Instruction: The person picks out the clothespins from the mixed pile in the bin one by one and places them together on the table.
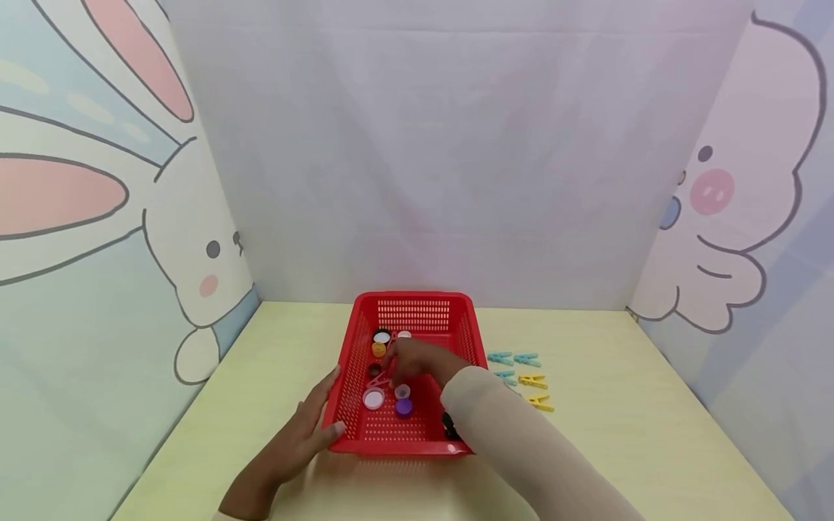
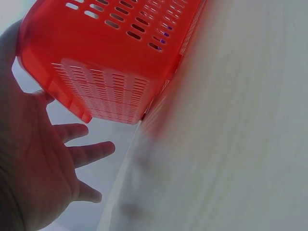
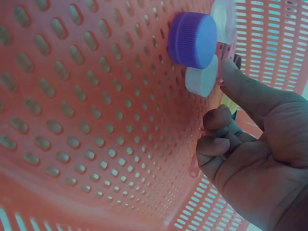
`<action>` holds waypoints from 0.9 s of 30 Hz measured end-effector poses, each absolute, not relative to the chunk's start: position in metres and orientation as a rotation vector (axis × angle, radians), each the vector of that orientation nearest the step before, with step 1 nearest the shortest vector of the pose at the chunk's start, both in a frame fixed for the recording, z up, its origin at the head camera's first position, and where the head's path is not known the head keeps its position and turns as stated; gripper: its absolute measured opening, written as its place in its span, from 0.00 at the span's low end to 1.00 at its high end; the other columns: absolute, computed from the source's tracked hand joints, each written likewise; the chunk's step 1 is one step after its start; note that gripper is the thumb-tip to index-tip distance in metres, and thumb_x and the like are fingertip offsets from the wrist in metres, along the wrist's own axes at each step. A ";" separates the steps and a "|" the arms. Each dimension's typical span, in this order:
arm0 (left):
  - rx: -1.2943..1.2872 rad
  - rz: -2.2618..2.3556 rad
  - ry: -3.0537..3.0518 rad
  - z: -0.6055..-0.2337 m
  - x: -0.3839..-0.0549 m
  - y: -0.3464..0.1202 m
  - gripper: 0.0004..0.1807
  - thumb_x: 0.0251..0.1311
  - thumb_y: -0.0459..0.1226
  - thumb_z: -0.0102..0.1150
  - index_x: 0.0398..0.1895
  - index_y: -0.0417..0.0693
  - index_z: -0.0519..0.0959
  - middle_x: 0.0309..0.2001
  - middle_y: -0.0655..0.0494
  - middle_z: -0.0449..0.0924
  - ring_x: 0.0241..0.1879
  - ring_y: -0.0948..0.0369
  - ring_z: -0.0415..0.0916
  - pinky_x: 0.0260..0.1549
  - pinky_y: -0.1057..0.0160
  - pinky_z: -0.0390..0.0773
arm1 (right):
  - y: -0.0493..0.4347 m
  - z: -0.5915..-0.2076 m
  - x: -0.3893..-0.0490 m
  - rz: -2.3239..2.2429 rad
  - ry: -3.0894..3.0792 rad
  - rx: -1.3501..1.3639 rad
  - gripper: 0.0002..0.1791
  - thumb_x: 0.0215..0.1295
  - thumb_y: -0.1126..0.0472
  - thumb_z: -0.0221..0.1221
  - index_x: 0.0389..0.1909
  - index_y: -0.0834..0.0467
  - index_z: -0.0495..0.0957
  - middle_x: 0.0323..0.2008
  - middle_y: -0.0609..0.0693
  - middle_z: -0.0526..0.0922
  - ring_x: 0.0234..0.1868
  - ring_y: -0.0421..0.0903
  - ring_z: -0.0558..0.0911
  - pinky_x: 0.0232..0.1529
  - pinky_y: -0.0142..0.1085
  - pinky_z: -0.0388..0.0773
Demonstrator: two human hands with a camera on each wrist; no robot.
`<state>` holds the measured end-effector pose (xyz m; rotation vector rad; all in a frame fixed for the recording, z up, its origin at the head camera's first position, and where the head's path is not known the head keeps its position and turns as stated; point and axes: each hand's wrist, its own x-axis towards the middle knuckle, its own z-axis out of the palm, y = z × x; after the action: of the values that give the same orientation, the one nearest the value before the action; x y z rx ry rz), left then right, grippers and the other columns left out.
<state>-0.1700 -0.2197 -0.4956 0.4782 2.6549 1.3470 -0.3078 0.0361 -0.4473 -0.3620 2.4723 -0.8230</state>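
My right hand (image 1: 413,357) reaches down into the red basket (image 1: 347,362), fingers bent, with a gap between thumb and forefinger in the right wrist view. Close to its fingertips lies a pink clothespin (image 1: 377,380); another pink clothespin (image 1: 392,339) is farther back. Around them sit bottle caps: a purple cap (image 1: 404,408), a white cap (image 1: 373,399), a small translucent cap (image 1: 402,391), a dark cap (image 1: 374,369) and an orange cap (image 1: 378,350). Outside, my left hand (image 1: 296,438) rests on the basket's left rim, fingers spread and thumb at the near corner.
Right of the basket, teal clothespins (image 1: 527,359) and yellow clothespins (image 1: 533,380) lie on the pale table (image 1: 619,420). A black object (image 1: 449,425) in the basket is partly hidden by the right sleeve (image 1: 521,441). Printed cloth walls enclose the table's sides.
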 end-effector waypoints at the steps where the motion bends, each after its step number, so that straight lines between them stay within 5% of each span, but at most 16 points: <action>1: 0.482 1.354 2.654 -0.496 -0.170 -0.220 0.55 0.68 0.58 0.63 0.91 0.66 0.43 0.88 0.48 0.54 0.85 0.37 0.53 0.72 0.10 0.41 | 0.036 -0.448 -0.308 -0.825 2.473 -0.356 0.16 0.62 0.67 0.77 0.49 0.50 0.90 0.50 0.52 0.86 0.55 0.53 0.84 0.66 0.58 0.85; 16: 0.508 1.358 2.675 -0.495 -0.170 -0.221 0.54 0.69 0.57 0.63 0.91 0.65 0.43 0.88 0.48 0.53 0.85 0.36 0.52 0.71 0.09 0.41 | 0.031 -0.452 -0.310 -0.713 2.556 -0.395 0.15 0.65 0.65 0.76 0.49 0.47 0.91 0.48 0.48 0.88 0.51 0.49 0.85 0.62 0.51 0.88; 27: 0.516 1.355 2.680 -0.498 -0.171 -0.221 0.54 0.70 0.57 0.62 0.91 0.66 0.43 0.88 0.47 0.54 0.85 0.36 0.54 0.71 0.09 0.44 | 0.039 -0.447 -0.313 -0.733 2.521 -0.368 0.07 0.64 0.60 0.78 0.36 0.46 0.89 0.42 0.47 0.87 0.47 0.50 0.85 0.60 0.53 0.88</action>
<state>-0.1707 -0.2212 -0.4979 0.5162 2.6801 1.3548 -0.3130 0.0385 -0.4465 -0.3680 2.5209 -0.7334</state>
